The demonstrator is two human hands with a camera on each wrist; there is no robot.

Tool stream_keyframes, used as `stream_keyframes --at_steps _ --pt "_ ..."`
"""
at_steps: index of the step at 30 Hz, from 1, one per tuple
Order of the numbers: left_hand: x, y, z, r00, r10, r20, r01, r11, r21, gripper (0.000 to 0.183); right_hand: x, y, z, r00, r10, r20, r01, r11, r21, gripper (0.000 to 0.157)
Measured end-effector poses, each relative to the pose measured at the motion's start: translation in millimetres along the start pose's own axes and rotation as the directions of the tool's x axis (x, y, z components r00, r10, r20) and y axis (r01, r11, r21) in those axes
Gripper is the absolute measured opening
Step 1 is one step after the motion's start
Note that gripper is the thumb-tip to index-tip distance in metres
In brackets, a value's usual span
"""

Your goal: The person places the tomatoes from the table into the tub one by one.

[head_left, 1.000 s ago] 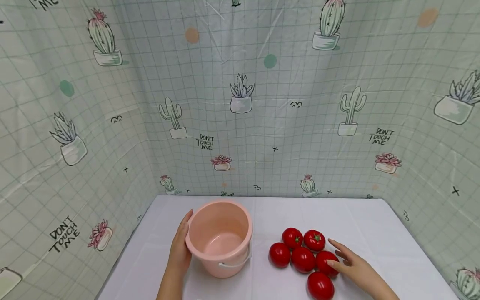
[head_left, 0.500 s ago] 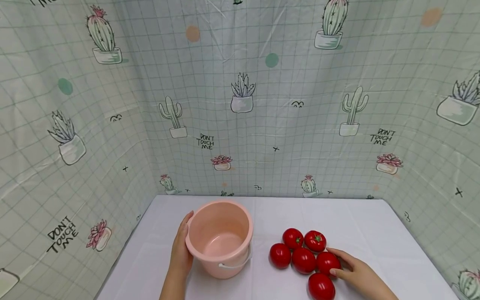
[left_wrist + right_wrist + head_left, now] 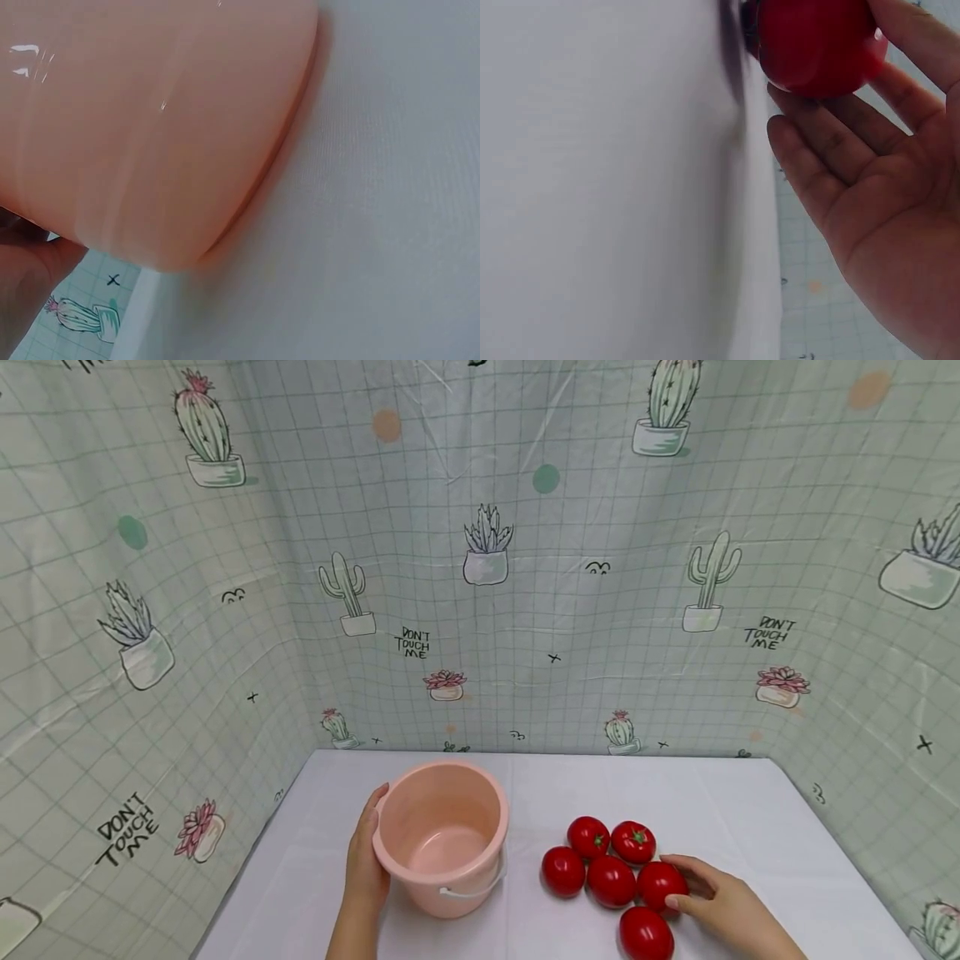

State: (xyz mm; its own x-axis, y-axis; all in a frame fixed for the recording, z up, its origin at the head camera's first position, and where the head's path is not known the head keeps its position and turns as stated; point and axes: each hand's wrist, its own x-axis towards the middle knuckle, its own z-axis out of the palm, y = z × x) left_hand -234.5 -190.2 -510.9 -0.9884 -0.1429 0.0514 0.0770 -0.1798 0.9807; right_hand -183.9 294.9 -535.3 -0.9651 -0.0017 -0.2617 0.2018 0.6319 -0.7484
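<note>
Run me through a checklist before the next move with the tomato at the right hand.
1. Right hand placed on the rightmost tomato: ok, thumb and fingers lie around it.
2. Tomato off the table: cannot tell, no gap shows clearly.
3. Room around it: not ok, it sits close beside the front tomato and the middle tomato.
4. Bucket upright, mouth facing up: ok.
5. White handle out of the mouth: ok, it hangs outside.
6. Left hand steadying the bucket: contact ok, firmness cannot tell.
</note>
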Motion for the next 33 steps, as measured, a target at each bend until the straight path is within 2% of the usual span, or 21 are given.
stream_keyframes --at_steps 5,10,12,16,20,23,30,33 --pt "0.2 -1.6 -0.1 1.000 0.018 -0.006 -0.019 1.000 -0.017 0.054 -3.9 -13.9 -14.8 0.998 -0.059 0.003 0.059 0.998 0.016 0.075" --pt "0.4 -3.7 -1.3 0.999 0.033 -0.011 -0.034 0.999 -0.041 0.052 -1.3 -37.4 -28.3 0.989 -0.145 0.016 0.144 0.988 0.063 0.070" --pt "0.7 -4.0 -1.6 0.999 0.034 -0.016 -0.035 0.999 -0.041 0.052 1.8 -48.4 -32.0 0.982 -0.187 0.013 0.186 0.980 0.074 0.067" --pt "0.9 -3.4 -1.7 0.999 0.034 -0.025 -0.035 0.999 -0.029 0.052 10.4 -70.6 -36.5 0.954 -0.299 0.002 0.299 0.953 0.056 0.061" --pt "1.2 -5.0 -1.9 0.999 0.032 -0.033 -0.033 0.999 -0.017 0.052 21.4 -93.4 -34.2 0.927 -0.375 0.008 0.374 0.926 0.053 0.058" --pt "1.7 -7.0 -1.9 0.999 0.034 -0.029 -0.034 0.999 -0.017 0.053 30.3 -110.7 -29.0 0.918 -0.397 0.027 0.394 0.916 0.076 0.059" --pt "3.4 -7.4 -0.6 0.999 0.021 -0.048 -0.020 1.000 0.008 0.052 50.9 -155.8 -13.5 0.876 -0.472 0.102 0.455 0.877 0.157 0.056" --pt "4.1 -6.3 0.1 0.999 0.009 -0.051 -0.008 1.000 0.003 0.052 59.1 -177.5 -6.3 0.869 -0.477 0.134 0.450 0.873 0.190 0.054"
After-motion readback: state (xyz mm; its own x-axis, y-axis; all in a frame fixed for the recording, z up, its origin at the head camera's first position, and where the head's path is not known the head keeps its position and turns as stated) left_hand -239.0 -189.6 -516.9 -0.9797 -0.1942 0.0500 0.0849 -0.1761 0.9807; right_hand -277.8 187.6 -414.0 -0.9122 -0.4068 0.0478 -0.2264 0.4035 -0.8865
